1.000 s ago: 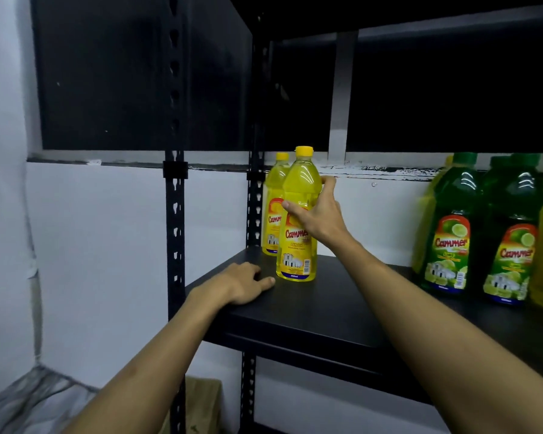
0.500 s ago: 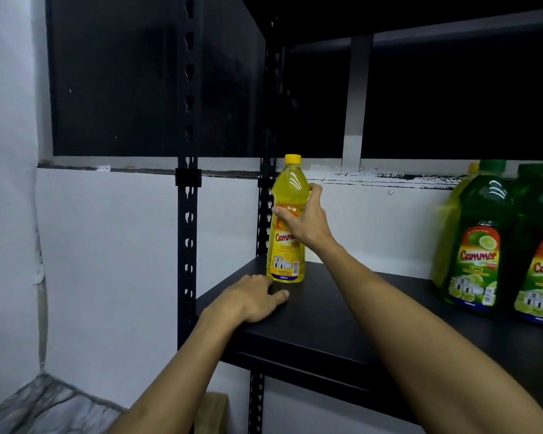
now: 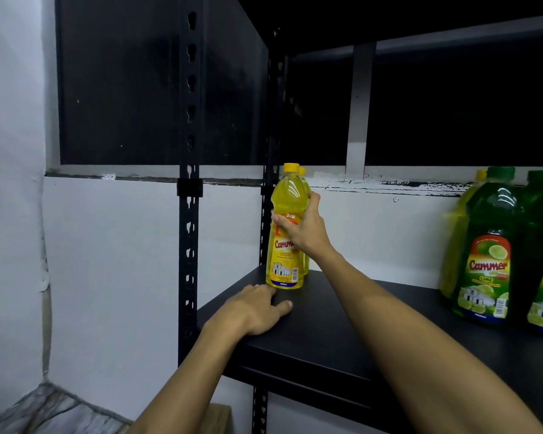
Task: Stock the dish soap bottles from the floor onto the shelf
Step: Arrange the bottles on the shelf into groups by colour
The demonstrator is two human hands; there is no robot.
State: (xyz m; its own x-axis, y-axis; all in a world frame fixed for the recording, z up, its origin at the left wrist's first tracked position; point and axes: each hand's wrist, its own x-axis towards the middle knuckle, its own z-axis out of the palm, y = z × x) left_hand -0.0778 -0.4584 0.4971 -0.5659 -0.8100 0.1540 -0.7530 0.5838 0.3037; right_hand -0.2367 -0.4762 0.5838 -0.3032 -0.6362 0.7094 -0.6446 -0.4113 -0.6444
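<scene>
A yellow lemon dish soap bottle (image 3: 284, 261) stands upright at the back left corner of the black shelf (image 3: 326, 346). My right hand (image 3: 304, 228) is wrapped around its middle. A second yellow bottle (image 3: 302, 171) stands right behind it, almost fully hidden; only its cap and an edge show. My left hand (image 3: 256, 310) lies flat on the shelf's front left corner, fingers apart, fingertips close to the front bottle's base, holding nothing.
Two green lime soap bottles (image 3: 486, 255) and another yellow bottle (image 3: 455, 236) stand on the shelf at the right. Black slotted uprights (image 3: 188, 245) frame the left end. A white wall is behind. A cardboard box (image 3: 217, 418) lies below the shelf.
The held bottle has slid left and back, so it now lines up in front of the second yellow bottle. The view has shifted slightly. My left hand has stayed on the shelf corner.
</scene>
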